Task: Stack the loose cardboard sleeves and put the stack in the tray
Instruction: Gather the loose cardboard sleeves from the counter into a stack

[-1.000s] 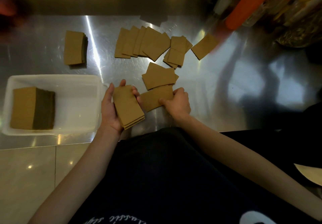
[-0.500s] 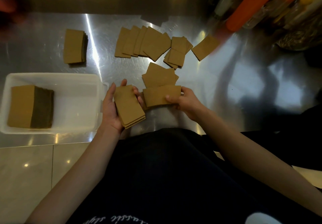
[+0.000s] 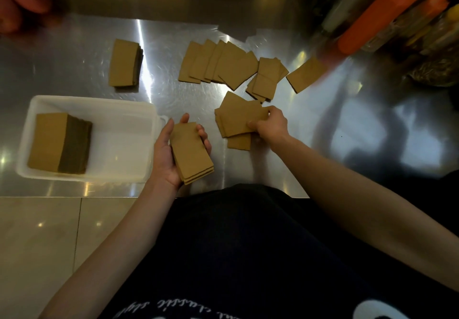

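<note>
Stainless steel counter (image 3: 74,53) fills the view, glossy with streaks of glare, and squeeze bottles (image 3: 380,15) crowd its far right corner. On the near left sits a white plastic tray (image 3: 124,110) with one thick finished stack (image 3: 59,142) already set against its left side, leaving room to its right. The left hand (image 3: 169,152) cups a small stack of sleeves (image 3: 191,152) just beside the tray's right rim, palm up and fingers curled round the edges, probably to keep the pile squared while more are added. The right hand (image 3: 269,126) pinches several loose sleeves (image 3: 238,120) lying skewed over one another on the counter to the right, seemingly gathering them for the held pile. Farther off, a fanned row (image 3: 216,63) and a few scattered sleeves wait, and a tidy spare stack (image 3: 124,63) lies far left. Each sleeve is a flat, tan, slightly tapered rectangle with dark edges.
</note>
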`<state>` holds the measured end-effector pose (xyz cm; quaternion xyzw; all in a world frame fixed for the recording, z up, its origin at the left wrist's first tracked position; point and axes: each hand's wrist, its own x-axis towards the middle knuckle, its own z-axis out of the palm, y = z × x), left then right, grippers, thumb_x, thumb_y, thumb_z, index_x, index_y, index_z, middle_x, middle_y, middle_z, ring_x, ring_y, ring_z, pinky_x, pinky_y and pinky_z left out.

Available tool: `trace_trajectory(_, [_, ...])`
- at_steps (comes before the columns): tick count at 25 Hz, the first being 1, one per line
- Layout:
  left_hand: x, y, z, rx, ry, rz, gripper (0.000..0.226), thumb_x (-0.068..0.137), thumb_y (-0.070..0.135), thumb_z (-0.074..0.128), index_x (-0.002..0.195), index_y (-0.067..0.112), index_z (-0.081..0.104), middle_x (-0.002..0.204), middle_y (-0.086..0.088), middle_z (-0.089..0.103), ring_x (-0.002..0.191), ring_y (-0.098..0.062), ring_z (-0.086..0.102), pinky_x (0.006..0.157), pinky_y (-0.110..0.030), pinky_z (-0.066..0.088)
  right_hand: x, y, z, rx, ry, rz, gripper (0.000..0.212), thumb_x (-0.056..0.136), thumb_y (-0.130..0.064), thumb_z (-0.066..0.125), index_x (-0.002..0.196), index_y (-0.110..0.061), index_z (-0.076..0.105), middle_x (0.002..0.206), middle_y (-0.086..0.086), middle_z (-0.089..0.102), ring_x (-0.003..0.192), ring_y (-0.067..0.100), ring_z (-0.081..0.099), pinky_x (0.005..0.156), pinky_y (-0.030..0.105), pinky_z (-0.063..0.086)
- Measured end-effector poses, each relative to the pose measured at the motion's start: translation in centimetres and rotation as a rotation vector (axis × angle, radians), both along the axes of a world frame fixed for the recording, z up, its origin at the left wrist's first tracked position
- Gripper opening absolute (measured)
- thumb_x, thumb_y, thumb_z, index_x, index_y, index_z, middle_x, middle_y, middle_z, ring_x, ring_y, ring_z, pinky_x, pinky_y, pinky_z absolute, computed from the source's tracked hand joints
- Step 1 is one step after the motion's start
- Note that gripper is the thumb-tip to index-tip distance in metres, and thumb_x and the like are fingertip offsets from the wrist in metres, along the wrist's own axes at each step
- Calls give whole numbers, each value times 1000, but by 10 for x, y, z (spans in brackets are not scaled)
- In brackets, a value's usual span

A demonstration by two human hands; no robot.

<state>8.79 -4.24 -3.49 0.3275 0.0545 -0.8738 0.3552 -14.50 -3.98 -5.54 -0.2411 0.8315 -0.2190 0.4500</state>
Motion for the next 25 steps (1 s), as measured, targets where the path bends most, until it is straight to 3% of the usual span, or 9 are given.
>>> trace_trajectory(3, [1, 0, 0, -1, 5, 2, 37, 85, 43, 64, 118, 27, 62, 101, -8, 61, 87, -19, 62, 75, -34, 56, 1, 3, -3, -27, 27, 4, 61, 80, -20, 74, 131, -19, 42, 125, 6, 51, 106, 31, 59, 87, 45, 56])
trace_trajectory(8, [1, -2, 1, 1, -1, 2, 35, 86, 42, 64, 117, 26, 64, 101, -9, 61, 86, -19, 62, 75, -34, 55, 4, 3, -6, -93, 79, 5, 63, 81, -20, 74, 135, -20, 41, 133, 8, 49, 115, 29, 54, 89, 37, 52])
trace_trajectory(13, [0, -1, -1, 5, -11, -12, 32, 90, 44, 60, 116, 25, 65, 101, -10, 62, 85, -20, 63, 74, -35, 55, 2, 3, -5, -79, 110, 32, 54, 80, -26, 75, 125, -19, 46, 127, 8, 51, 111, 28, 56, 89, 37, 53])
trace_trajectory(15, [0, 0, -2, 1, -10, -17, 32, 90, 44, 60, 115, 24, 66, 102, -10, 62, 85, -20, 63, 74, -35, 55, 0, 7, -4, -131, 52, 13, 44, 82, -24, 73, 117, -20, 47, 119, 4, 53, 102, 23, 58, 85, 37, 56])
trace_trajectory(18, [1, 0, -3, -10, -4, -16, 33, 91, 44, 60, 116, 24, 66, 101, -10, 63, 86, -20, 63, 74, -35, 56, -2, 15, 9, -236, -119, -73, 36, 86, -20, 70, 113, -23, 47, 112, -3, 55, 94, 13, 57, 67, 21, 52])
trace_trajectory(25, [-1, -3, -11, 0, -73, -51, 33, 87, 39, 66, 116, 23, 66, 102, -12, 65, 85, -21, 63, 71, -36, 55, -16, 32, 35, -307, -414, -164, 36, 88, -11, 67, 119, -17, 49, 111, -4, 60, 99, 14, 61, 65, 22, 54])
